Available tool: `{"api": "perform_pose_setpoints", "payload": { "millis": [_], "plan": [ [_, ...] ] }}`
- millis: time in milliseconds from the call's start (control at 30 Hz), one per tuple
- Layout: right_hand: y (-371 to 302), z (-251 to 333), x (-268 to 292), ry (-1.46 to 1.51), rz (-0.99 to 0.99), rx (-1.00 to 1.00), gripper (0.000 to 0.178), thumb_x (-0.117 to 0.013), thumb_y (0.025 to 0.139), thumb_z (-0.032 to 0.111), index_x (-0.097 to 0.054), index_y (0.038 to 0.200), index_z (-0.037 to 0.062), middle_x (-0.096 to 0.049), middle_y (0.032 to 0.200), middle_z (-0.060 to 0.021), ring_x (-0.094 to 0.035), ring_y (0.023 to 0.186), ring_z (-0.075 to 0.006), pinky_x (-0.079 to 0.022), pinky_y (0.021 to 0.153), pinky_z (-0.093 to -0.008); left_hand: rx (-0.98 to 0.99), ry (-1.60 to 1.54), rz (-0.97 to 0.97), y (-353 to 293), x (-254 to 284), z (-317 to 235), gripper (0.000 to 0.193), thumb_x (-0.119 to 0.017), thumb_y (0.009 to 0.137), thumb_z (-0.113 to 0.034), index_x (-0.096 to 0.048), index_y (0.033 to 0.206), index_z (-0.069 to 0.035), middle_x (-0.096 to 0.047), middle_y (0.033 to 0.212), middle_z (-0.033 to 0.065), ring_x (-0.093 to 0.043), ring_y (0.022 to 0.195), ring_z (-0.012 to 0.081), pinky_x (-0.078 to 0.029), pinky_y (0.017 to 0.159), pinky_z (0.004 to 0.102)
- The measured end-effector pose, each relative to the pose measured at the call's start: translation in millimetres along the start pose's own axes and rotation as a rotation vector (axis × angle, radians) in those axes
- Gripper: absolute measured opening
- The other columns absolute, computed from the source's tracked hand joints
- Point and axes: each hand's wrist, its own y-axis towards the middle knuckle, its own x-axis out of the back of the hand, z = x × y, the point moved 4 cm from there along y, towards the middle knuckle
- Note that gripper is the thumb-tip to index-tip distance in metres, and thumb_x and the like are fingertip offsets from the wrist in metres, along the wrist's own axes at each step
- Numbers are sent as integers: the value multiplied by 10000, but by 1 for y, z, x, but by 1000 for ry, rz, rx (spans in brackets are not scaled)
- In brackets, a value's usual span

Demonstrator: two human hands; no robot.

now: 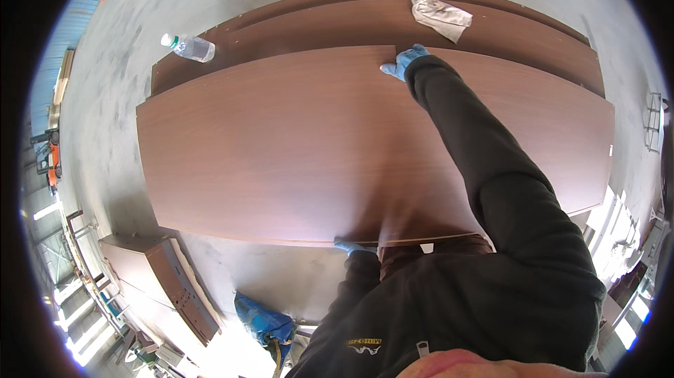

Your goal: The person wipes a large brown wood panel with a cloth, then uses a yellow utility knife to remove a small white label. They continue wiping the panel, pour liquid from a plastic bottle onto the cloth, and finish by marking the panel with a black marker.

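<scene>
A long brown wood-grain panel [281, 139] lies across in front of me, on top of other brown panels [316, 23] whose far parts stick out behind it. My right hand [404, 62], in a blue glove, reaches over to a notch in the panel's far edge. Its thumb rests on the top face and the fingers go over the edge. Close to my body, my left hand [351, 245], gloved in blue too, holds the near edge. Its fingers are partly hidden by the edge and sleeve.
A clear water bottle [193, 48] lies at the far left of the lower panels. Beyond my right hand is a crumpled whitish cloth [441, 14]. Stacked brown boards [158, 283] and a blue bag [263, 318] are at the lower left. An orange machine [49, 160] stands far left.
</scene>
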Motion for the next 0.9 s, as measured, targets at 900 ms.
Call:
{"api": "perform_pose_setpoints", "payload": {
  "millis": [900],
  "plan": [
    [49, 28, 2, -63, -81, 158, 588, -413, 1142, 490, -838, 1024, 101, -826, 1016, -139, -786, 980, -338, -515, 1035, -506, 88, 30, -50, 5, -26, -15, 877, -609, 890, -790, -569, 1535, -197, -536, 1607, 39, -398, 1467, 230, -281, 1279, 408]
  ]
}}
